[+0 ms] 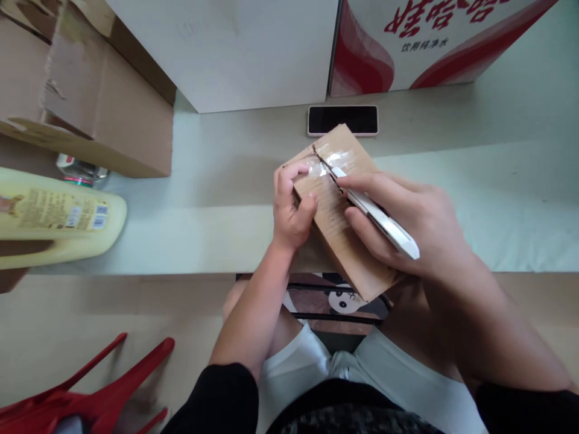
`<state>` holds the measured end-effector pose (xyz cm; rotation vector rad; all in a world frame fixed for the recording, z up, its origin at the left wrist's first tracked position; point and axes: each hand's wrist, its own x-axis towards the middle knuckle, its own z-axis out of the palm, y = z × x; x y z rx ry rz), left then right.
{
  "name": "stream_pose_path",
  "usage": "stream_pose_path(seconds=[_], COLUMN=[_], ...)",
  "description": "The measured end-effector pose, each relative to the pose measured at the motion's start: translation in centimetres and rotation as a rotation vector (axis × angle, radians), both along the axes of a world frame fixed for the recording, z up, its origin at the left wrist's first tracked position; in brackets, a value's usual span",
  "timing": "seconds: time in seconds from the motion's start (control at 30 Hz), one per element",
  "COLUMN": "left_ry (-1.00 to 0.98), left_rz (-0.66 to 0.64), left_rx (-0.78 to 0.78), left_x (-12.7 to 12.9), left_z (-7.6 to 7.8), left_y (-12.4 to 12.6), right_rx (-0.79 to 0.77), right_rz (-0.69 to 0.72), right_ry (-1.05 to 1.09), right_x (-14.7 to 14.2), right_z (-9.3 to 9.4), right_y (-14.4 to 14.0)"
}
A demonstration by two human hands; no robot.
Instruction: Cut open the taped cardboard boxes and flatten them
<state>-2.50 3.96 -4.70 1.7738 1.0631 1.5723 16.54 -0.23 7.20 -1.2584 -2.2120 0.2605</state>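
Note:
A small brown cardboard box [337, 226] lies tilted at the table's front edge, its near corner jutting out over my lap. Clear tape [335, 155] crosses its far end, and a dark slit runs along the top seam. My left hand [292, 208] grips the box's left side, thumb and fingers bent over its edge. In my right hand [398, 211] is a white utility knife [384, 226], its blade pointing up and left into the slit. The fingers of that hand rest against the knife and over the box's right side.
Behind the box lies a black-screened phone [342, 120]. A white box [253, 54] and a red-and-white carton [407, 54] stand at the back. An open cardboard box [122, 108] and a large yellow bottle [58, 220] occupy the left. A red stool [90, 398] is lower left.

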Motion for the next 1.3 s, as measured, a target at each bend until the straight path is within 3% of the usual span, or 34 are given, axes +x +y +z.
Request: stream_pose_path(seconds=[0.3, 0.6, 1.0, 1.3], left_ry=[-0.049, -0.009, -0.030, -0.009], left_rz=[-0.015, 0.031, 0.019, 0.037], left_rx=[-0.052, -0.008, -0.012, 0.022], left_x=[0.11, 0.29, 0.27, 0.44], left_z=[0.00, -0.10, -0.21, -0.15], left_y=[-0.22, -0.10, -0.13, -0.12], right_rx=[0.000, -0.100, 0.009, -0.074], right_rz=[-0.016, -0.020, 0.024, -0.013], right_ry=[-0.077, -0.002, -0.009, -0.047], right_x=[-0.14, 0.17, 0.01, -0.12], right_z=[0.05, 0.31, 0.11, 0.17], right_y=[0.05, -0.04, 0.13, 0.24])
